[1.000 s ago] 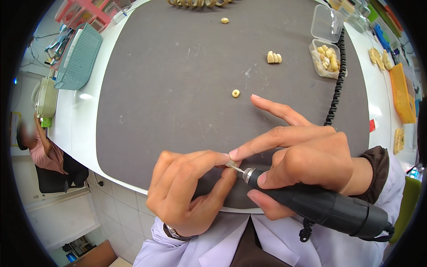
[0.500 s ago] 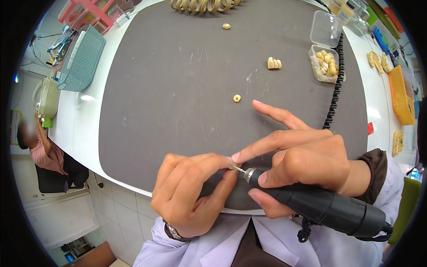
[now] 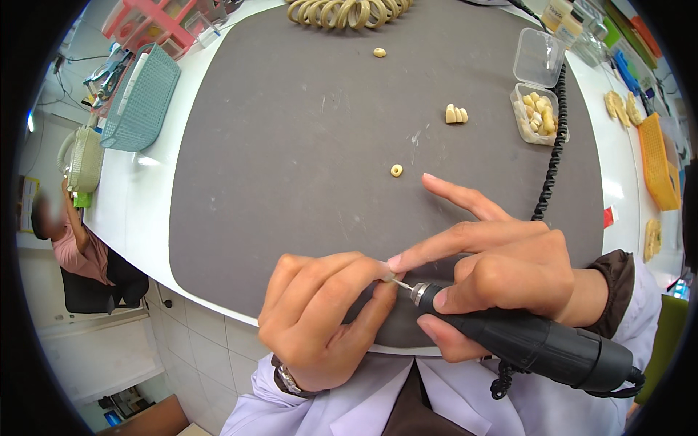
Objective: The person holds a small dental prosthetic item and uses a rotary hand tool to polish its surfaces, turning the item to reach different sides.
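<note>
My left hand (image 3: 316,312) pinches a small pale piece (image 3: 390,276) between thumb and index finger, mostly hidden by the fingertips. My right hand (image 3: 509,276) grips a black rotary handpiece (image 3: 552,352), with its thin metal bit (image 3: 402,283) reaching that piece. One finger of this hand rests against the left fingertips; another stretches out above the mat. Beyond them lie a cream ring-shaped piece (image 3: 396,170), a joined cream tooth-shaped block (image 3: 456,114) and a small cream piece (image 3: 379,52) on the grey mat (image 3: 254,160).
An open clear box of cream pieces (image 3: 538,112) sits right, beside a coiled black cord (image 3: 552,167). Beige rings (image 3: 349,14) lie at the back. Baskets (image 3: 142,102) stand left; an orange basket (image 3: 658,160) stands right. A seated person in pink (image 3: 80,247) is at far left.
Both hands, the handpiece and the objects on the mat appear slightly lower and further right in the picture, along with the surroundings. The grip looks much the same.
</note>
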`<state>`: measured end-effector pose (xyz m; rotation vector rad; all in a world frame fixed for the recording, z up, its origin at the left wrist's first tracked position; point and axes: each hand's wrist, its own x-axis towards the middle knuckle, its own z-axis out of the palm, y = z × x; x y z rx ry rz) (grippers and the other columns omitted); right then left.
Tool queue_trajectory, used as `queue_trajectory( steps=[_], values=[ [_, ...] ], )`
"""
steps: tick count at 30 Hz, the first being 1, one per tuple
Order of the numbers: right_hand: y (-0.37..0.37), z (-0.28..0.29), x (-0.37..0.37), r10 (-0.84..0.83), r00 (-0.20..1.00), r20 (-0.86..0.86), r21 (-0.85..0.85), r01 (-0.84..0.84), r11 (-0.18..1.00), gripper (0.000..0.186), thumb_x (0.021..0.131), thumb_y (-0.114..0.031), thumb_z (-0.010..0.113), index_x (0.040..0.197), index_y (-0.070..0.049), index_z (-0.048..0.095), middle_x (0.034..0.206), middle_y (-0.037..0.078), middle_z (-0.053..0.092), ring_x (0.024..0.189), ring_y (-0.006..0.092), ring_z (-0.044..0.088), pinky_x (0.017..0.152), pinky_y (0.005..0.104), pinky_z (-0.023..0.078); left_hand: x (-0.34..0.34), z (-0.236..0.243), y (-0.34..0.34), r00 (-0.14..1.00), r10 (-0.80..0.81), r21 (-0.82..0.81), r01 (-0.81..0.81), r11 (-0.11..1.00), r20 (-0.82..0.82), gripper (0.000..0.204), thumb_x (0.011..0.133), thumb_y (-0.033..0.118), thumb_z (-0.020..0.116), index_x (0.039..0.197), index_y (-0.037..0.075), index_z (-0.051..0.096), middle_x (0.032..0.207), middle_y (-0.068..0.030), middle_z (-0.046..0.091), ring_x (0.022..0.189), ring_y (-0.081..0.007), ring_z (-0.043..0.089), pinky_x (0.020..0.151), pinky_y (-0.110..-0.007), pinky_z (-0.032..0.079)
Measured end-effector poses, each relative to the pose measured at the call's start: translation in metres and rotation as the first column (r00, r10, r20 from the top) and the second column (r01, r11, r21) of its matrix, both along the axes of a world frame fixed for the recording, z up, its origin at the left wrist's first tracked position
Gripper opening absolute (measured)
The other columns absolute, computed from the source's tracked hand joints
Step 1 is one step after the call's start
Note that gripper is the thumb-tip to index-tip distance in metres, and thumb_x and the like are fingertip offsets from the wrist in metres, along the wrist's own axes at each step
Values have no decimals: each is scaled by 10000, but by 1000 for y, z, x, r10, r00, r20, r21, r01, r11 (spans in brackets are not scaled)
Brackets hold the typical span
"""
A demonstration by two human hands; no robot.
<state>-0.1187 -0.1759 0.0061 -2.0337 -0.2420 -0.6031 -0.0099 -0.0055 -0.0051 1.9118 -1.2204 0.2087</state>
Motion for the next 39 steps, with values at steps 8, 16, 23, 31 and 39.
queue_trajectory(
  steps=[8, 16, 23, 31, 39],
  values=[
    [-1, 2, -1, 32, 999, -26, 9, -31, 999, 236, 725, -20, 797, 785, -99, 583, 487, -31, 492, 950, 299, 742, 1054, 732, 319, -1, 2, 3, 996, 5, 25, -2, 1000, -85, 291, 625, -20, 841, 875, 60, 715, 817, -36, 731, 656, -155, 623, 585, -254, 423],
    [0, 2, 0, 54, 998, -36, 8, -53, 999, 247, 734, -16, 803, 816, -105, 587, 491, -40, 502, 965, 308, 738, 1065, 740, 291, 0, 3, 2, 994, 5, 23, -2, 1000, -106, 285, 630, -20, 844, 866, 63, 709, 803, -27, 730, 647, -139, 639, 575, -246, 406],
    [-1, 3, 0, 48, 998, -34, -15, -48, 999, 225, 741, -24, 802, 807, -101, 601, 490, -42, 495, 957, 306, 740, 1062, 733, 300, 0, 3, 2, 997, 9, 32, -6, 999, -80, 271, 631, -18, 840, 853, 70, 711, 794, -20, 725, 634, -138, 616, 563, -251, 395],
    [0, 2, 0, 30, 999, -22, -30, -31, 999, 218, 728, -23, 800, 769, -96, 599, 484, -38, 490, 943, 297, 743, 1058, 721, 322, -1, 2, 2, 997, 28, 27, -27, 999, -65, 260, 624, -19, 832, 835, 72, 711, 793, -15, 724, 636, -136, 598, 564, -253, 400],
    [2, 1, 1, 15, 1000, -25, -35, -16, 999, 211, 728, -36, 803, 747, -96, 601, 490, -39, 491, 953, 287, 741, 1055, 713, 339, 0, 2, 2, 998, 18, 29, -16, 999, -61, 265, 617, -25, 831, 834, 72, 713, 793, -16, 725, 631, -134, 590, 566, -254, 400]
  ],
)
